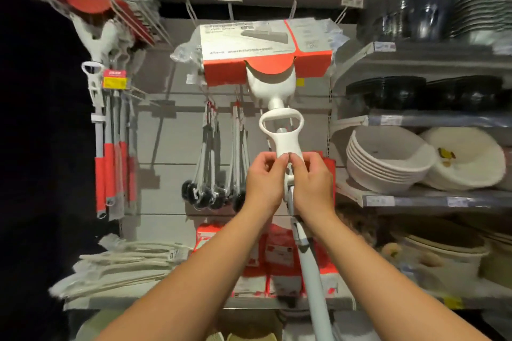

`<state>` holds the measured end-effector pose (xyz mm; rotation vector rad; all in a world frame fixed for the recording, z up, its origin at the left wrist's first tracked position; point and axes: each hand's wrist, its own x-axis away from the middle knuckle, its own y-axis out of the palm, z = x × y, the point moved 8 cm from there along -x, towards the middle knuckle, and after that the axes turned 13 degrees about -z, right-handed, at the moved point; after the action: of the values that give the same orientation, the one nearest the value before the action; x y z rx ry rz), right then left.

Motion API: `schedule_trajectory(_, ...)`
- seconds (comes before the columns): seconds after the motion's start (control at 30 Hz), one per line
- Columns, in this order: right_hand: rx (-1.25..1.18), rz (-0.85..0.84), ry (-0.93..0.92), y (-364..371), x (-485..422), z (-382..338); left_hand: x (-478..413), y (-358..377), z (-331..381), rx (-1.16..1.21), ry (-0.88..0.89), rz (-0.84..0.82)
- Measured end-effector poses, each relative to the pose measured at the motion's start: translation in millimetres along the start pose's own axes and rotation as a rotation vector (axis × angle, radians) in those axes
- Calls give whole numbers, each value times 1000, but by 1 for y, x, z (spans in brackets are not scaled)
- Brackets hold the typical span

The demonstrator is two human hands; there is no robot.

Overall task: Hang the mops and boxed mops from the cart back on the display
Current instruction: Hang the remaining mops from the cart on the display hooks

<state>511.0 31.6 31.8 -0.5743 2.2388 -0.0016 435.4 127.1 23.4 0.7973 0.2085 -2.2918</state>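
Far left of the boxed mop (266, 50) you hold, the hanging mops (110, 108) are blurred and their tops smear into the dark edge; their labels cannot be read. Below them, pale packets (122, 266) lie stacked on the shelf. Your left hand (263, 177) reaches up, thumb and forefinger pinched on the lower end of the white wringer handle (282, 133). The boxed mop stands head-up in the middle, its red and grey carton just under the bare pegs (293, 5); whether it hangs on one is hidden behind the carton. Your right hand (310, 177) mirrors the left, fingertips nipping the same handle, covering the joint beneath. The pole (313, 279) runs down and out of view. Right of it, stacked white basins (388, 160) crowd the shelves close by
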Motion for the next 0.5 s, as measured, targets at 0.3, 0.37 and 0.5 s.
schedule_trajectory(0.3, -96, -11, -108, 45, -47, -3, -42, -37, 12, -112, 66, 60)
schedule_trajectory(0.37, -104, -19, -118, 61, -58, -4, -53, -51, 14, -121, 84, 51)
schedule_trajectory(0.5, -119, -22, -145, 98, -84, -14, -87, -86, 13, -132, 105, 33)
